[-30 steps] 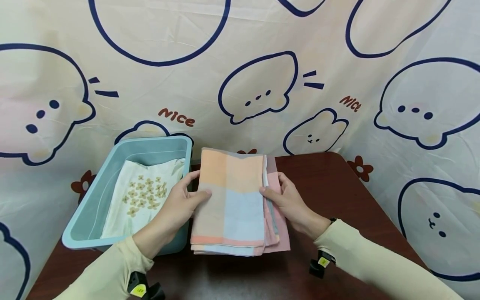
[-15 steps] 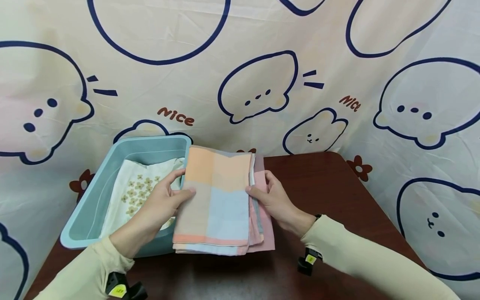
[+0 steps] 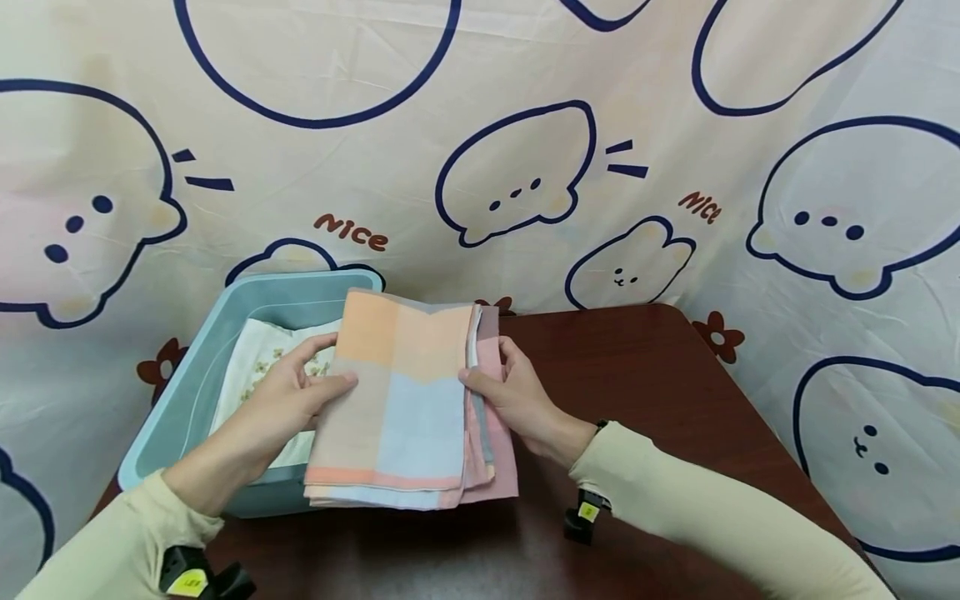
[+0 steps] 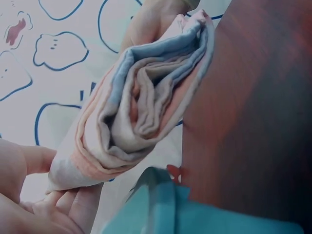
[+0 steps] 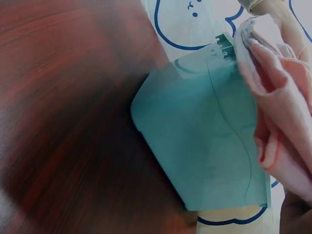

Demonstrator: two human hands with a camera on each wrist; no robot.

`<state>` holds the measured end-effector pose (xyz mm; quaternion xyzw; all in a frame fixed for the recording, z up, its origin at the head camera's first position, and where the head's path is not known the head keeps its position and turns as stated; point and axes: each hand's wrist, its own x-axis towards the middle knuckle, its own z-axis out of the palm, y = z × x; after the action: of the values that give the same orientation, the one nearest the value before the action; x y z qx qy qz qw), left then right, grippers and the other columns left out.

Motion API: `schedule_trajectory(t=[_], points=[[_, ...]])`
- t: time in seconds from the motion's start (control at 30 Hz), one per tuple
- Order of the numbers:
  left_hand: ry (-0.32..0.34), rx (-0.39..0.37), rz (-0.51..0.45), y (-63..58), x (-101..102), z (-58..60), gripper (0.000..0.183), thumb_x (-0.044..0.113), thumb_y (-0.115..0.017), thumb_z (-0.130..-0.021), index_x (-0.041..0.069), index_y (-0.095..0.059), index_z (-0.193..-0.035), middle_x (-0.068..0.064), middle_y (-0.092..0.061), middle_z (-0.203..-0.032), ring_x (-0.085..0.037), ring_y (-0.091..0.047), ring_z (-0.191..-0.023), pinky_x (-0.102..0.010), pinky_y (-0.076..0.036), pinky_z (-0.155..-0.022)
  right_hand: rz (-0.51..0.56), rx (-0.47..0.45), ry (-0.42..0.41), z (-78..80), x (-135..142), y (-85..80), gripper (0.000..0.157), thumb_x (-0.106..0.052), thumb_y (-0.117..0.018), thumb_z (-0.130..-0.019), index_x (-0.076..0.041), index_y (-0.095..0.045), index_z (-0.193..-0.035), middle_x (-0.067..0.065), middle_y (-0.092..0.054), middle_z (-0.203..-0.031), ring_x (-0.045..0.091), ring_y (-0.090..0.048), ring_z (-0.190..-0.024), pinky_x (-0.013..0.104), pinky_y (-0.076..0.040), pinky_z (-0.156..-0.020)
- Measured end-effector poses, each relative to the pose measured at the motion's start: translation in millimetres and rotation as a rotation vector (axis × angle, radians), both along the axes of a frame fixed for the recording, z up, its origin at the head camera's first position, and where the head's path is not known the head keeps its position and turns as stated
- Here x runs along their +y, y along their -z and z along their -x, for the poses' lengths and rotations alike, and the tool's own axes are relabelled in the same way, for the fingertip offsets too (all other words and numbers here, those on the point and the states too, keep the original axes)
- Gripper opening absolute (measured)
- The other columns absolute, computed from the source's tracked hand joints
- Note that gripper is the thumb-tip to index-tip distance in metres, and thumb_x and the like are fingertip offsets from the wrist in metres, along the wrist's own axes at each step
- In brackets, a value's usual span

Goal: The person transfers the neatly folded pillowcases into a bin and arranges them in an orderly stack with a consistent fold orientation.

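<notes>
A folded cloth point(image 3: 422, 425) with orange, beige, light blue and pink checks is held up in the head view, over the right part of a teal basin point(image 3: 176, 410). My left hand point(image 3: 279, 410) pinches its left edge, thumb in front. On the opposite edge my right hand point(image 3: 525, 404) grips it the same way. In the left wrist view the folded cloth point(image 4: 124, 117) shows several thick, rolled-looking layers from below. Inside the basin lies a white cloth point(image 3: 246, 358) with small yellow-brown flowers, partly hidden by my left hand and the checked cloth.
The dark red-brown table point(image 3: 600, 367) extends to the right of the basin. Behind it hangs a pale curtain point(image 3: 375, 179) printed with blue cartoon outlines. In the right wrist view the basin's outer side point(image 5: 195, 136) stands on the table.
Both hands have carried the folded checked cloth leftward, from beside the basin to over its right part. More of the white cloth is now covered.
</notes>
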<state>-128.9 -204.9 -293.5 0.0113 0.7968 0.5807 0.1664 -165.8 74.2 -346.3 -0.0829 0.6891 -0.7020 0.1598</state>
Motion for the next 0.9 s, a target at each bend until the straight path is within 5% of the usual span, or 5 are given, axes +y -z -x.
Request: schedule_trajectory(t=[0.33, 0.9], points=[[0.036, -0.006, 0.049, -7.0, -22.2, 4.2, 0.076, 0.024, -0.053, -0.105, 0.015, -0.005, -0.163, -0.017, -0.070, -0.126, -0.014, -0.073, -0.096, -0.037, -0.061, -0.084, -0.003, 0.016, 0.026, 5.0, -25.1, 1.4, 0.046, -0.014, -0.063, -0.099, -0.011, -0.042, -0.139, 0.017, -0.065, -0.125, 0.009, -0.069, -0.097, 0.024, -0.056, -0.086], [0.024, -0.042, 0.114, -14.1, -54.0, 15.0, 0.082, 0.030, -0.052, -0.106, 0.016, 0.004, -0.163, -0.004, -0.071, -0.117, -0.011, -0.072, -0.089, -0.034, -0.061, -0.078, 0.034, -0.008, 0.016, 17.0, -55.8, -7.1, 0.052, -0.014, -0.064, -0.099, -0.015, -0.040, -0.145, 0.016, -0.067, -0.125, 0.015, -0.072, -0.099, 0.029, -0.058, -0.089]])
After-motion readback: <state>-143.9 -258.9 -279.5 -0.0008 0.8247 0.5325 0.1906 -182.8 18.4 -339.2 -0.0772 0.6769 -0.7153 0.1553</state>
